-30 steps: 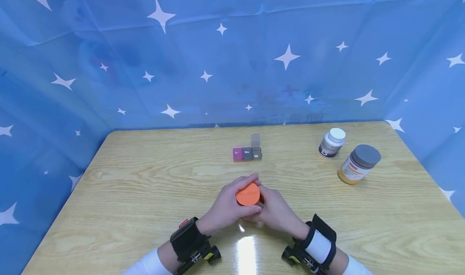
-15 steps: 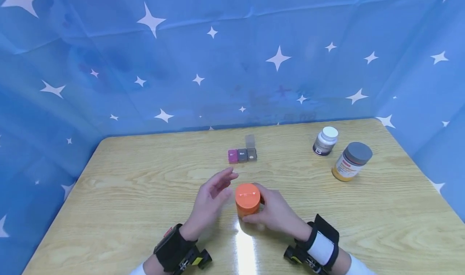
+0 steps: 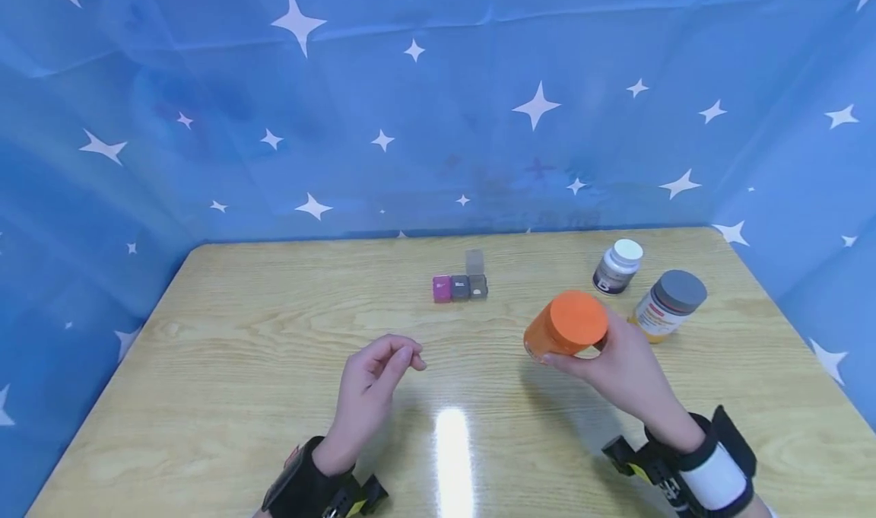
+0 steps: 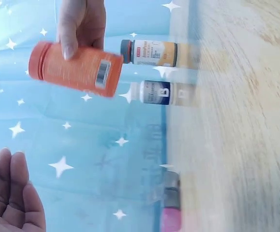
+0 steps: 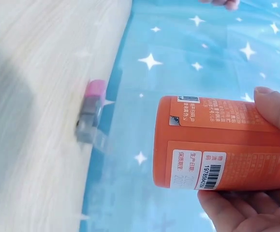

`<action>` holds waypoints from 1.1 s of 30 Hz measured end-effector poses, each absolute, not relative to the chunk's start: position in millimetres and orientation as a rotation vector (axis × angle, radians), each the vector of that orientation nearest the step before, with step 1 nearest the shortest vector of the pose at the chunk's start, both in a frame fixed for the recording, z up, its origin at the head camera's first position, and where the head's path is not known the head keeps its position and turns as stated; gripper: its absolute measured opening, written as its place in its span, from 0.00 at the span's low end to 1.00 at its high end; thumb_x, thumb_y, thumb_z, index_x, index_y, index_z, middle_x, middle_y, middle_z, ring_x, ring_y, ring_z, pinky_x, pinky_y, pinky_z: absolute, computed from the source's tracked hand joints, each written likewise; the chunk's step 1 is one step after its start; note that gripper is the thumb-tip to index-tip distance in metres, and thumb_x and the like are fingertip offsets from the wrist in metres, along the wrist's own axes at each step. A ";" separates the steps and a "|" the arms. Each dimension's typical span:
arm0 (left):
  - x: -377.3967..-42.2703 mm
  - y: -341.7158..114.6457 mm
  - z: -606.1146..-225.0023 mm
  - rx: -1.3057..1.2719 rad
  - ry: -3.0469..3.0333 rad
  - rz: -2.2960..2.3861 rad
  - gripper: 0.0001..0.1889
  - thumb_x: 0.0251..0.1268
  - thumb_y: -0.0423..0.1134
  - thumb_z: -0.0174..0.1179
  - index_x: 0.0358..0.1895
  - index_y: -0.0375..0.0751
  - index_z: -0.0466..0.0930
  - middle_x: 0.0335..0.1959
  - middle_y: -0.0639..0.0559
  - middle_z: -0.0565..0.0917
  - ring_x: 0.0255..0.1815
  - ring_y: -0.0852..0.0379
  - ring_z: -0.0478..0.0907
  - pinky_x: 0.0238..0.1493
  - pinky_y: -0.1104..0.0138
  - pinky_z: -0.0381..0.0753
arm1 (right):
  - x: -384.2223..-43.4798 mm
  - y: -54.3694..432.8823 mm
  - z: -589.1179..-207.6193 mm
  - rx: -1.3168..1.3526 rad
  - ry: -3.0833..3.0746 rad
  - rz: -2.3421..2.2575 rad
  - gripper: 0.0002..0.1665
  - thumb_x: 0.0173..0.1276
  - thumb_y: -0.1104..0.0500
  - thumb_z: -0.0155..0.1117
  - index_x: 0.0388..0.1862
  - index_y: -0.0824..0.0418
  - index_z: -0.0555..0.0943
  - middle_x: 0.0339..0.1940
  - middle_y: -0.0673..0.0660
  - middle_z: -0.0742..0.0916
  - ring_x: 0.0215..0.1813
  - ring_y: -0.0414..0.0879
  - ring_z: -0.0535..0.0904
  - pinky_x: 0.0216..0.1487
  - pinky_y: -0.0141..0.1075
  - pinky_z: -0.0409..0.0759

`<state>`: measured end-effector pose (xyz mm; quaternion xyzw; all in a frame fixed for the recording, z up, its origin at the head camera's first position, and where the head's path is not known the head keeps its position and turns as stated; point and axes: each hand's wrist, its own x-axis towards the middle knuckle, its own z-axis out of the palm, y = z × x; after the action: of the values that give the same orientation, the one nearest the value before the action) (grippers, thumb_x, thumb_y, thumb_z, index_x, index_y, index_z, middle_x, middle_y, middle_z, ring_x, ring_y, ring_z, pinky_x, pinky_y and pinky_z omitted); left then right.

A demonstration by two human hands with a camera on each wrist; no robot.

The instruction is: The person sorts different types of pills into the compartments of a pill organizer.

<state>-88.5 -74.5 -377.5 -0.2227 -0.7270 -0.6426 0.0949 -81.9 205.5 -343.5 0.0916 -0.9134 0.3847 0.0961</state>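
My right hand (image 3: 628, 370) grips an orange supplement bottle (image 3: 564, 326) by its side, thumb on one side and fingers on the other. The bottle is lifted over the table with its orange lid on, tilted a little. In the right wrist view, white labels and a barcode show on the bottle (image 5: 198, 145). My left hand (image 3: 372, 385) holds nothing, its fingers loosely bent above the table's left-middle part. Further back lies a small pill box (image 3: 460, 288) with one magenta and two grey compartments; the clear lid of the right compartment stands up.
At the right rear, a white-capped bottle (image 3: 617, 267) stands beside a grey-lidded jar (image 3: 667, 305) with a yellow base; my right hand is close in front of the jar. A blue star-patterned cloth (image 3: 411, 122) hangs behind the wooden table (image 3: 274, 313).
My left hand has let go of the orange bottle and moved left. My right hand has lifted the bottle and carried it to the right, toward the other two containers.
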 end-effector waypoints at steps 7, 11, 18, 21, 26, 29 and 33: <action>-73.7 -78.5 -362.2 -0.865 -1.981 -1.764 0.09 0.62 0.20 0.47 0.33 0.31 0.78 0.20 0.44 0.78 0.25 0.64 0.75 0.29 0.70 0.74 | -127.1 155.7 -333.0 0.388 -2.696 1.355 0.37 0.47 0.60 0.75 0.58 0.60 0.71 0.53 0.59 0.82 0.55 0.55 0.78 0.53 0.48 0.78; -67.3 -80.0 -355.3 -0.962 -1.908 -1.722 0.09 0.61 0.20 0.47 0.33 0.30 0.77 0.15 0.46 0.74 0.20 0.61 0.72 0.27 0.71 0.75 | -167.0 111.4 -333.7 0.490 -2.685 1.433 0.37 0.49 0.59 0.74 0.59 0.58 0.70 0.53 0.57 0.82 0.55 0.52 0.79 0.53 0.45 0.78; -58.3 -81.3 -349.9 -1.056 -1.836 -1.711 0.09 0.54 0.17 0.51 0.33 0.32 0.77 0.14 0.50 0.71 0.17 0.62 0.68 0.24 0.76 0.72 | -229.9 35.5 -356.3 0.526 -2.759 1.469 0.38 0.53 0.58 0.71 0.62 0.59 0.66 0.55 0.58 0.79 0.56 0.51 0.77 0.57 0.44 0.76; -57.0 -82.7 -347.5 -1.062 -1.824 -1.712 0.09 0.53 0.17 0.52 0.33 0.31 0.77 0.14 0.50 0.71 0.17 0.62 0.68 0.23 0.77 0.72 | -247.7 12.8 -371.4 0.478 -2.802 1.468 0.38 0.53 0.59 0.71 0.62 0.61 0.66 0.56 0.58 0.79 0.57 0.52 0.76 0.59 0.44 0.74; -57.3 -86.5 -344.6 -1.060 -1.807 -1.702 0.08 0.53 0.17 0.52 0.32 0.31 0.77 0.13 0.50 0.71 0.17 0.62 0.68 0.22 0.78 0.71 | -263.2 -14.4 -393.8 0.413 -2.849 1.445 0.36 0.52 0.61 0.71 0.59 0.63 0.68 0.55 0.59 0.80 0.56 0.52 0.76 0.61 0.44 0.73; -58.0 -89.4 -344.0 -1.061 -1.791 -1.682 0.07 0.53 0.18 0.52 0.32 0.30 0.77 0.13 0.50 0.71 0.17 0.62 0.68 0.22 0.78 0.72 | -264.5 -27.3 -398.4 0.417 -2.872 1.437 0.36 0.52 0.61 0.72 0.59 0.63 0.68 0.55 0.59 0.80 0.55 0.52 0.77 0.61 0.43 0.73; -59.0 -94.3 -343.0 -1.057 -1.769 -1.657 0.05 0.56 0.20 0.53 0.31 0.30 0.77 0.14 0.50 0.73 0.18 0.62 0.69 0.23 0.78 0.73 | -262.4 -40.0 -399.1 0.426 -2.893 1.434 0.36 0.51 0.61 0.72 0.59 0.63 0.67 0.54 0.58 0.81 0.54 0.51 0.77 0.60 0.42 0.73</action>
<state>-59.0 -94.3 -343.0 -0.3875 -0.6484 -0.6074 0.2459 -262.4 -40.0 -399.1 0.1306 -0.8868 0.4396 -0.0574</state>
